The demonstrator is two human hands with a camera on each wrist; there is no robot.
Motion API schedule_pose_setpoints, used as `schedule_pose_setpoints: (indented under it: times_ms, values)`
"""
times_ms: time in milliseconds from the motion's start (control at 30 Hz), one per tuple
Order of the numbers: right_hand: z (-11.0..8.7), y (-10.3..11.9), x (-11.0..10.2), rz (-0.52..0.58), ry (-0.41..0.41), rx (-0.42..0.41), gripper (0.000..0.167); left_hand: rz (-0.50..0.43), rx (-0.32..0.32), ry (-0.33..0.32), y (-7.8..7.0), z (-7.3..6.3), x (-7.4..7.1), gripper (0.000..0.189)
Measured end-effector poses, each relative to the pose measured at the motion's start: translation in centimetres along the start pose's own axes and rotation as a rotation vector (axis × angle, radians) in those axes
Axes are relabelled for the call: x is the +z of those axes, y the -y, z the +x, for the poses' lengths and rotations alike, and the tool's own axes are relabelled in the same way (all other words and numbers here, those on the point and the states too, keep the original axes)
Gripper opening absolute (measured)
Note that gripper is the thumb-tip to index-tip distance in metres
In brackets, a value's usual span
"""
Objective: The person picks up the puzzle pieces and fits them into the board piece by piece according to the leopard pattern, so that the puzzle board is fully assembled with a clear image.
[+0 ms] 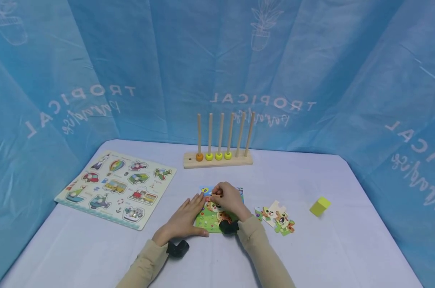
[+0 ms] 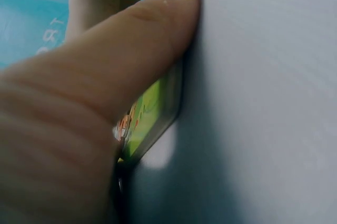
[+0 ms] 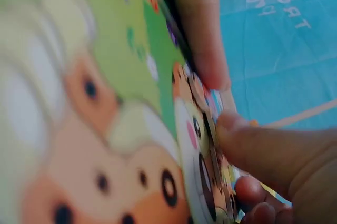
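Observation:
A jigsaw puzzle board (image 1: 207,224) with cartoon animals on green grass lies in front of me. My left hand (image 1: 183,219) rests along its left side, fingers straight and spread, the thumb (image 2: 131,40) reaching past the near left corner. Over the board's upper middle, my right hand (image 1: 229,199) pinches a small puzzle piece (image 3: 212,148) between thumb and curled fingers, right at the board's surface. Most of that piece is hidden by the fingers. Several loose puzzle pieces (image 1: 275,216) lie in a cluster to the right of the board.
Behind the board stands a wooden peg rack (image 1: 221,161) with upright rods, some carrying orange or yellow beads. A vehicle peg puzzle (image 1: 118,214) lies at the left. A yellow block (image 1: 320,206) sits on the right side of the white table (image 1: 296,260); a blue curtain (image 1: 188,60) surrounds it.

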State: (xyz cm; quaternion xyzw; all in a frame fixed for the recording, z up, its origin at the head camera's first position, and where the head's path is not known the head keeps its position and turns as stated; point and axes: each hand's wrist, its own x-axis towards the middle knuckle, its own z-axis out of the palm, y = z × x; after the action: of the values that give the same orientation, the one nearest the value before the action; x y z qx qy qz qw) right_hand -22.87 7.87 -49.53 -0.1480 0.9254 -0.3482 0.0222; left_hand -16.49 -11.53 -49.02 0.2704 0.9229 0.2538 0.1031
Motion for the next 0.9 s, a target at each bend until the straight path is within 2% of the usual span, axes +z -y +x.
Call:
schedule_pose_setpoints:
  times_ms: [167,433,600,767,900]
  values:
    - [-0.3,0.2,0.2,0.025,-0.031,0.009,0.025,0.003,-0.001,0.002,0.1,0.0,0.0,0.109]
    - [-0.2,0.4,0.7,-0.017,-0.046,0.017,0.021,0.016,0.0,0.005,0.4,-0.1,0.3,0.109]
    - [0.0,0.2,0.7,0.007,-0.077,0.007,0.02,0.009,0.001,0.005,0.3,0.0,0.1,0.11]
    - [-0.1,-0.9,0.1,0.181,-0.04,-0.009,0.02,0.006,-0.005,0.007,0.1,0.1,0.0,0.109]
    - [-0.6,-2.2,-1.2,0.466,0.018,0.001,0.028,0.003,-0.01,0.007,-0.1,0.0,0.2,0.11]
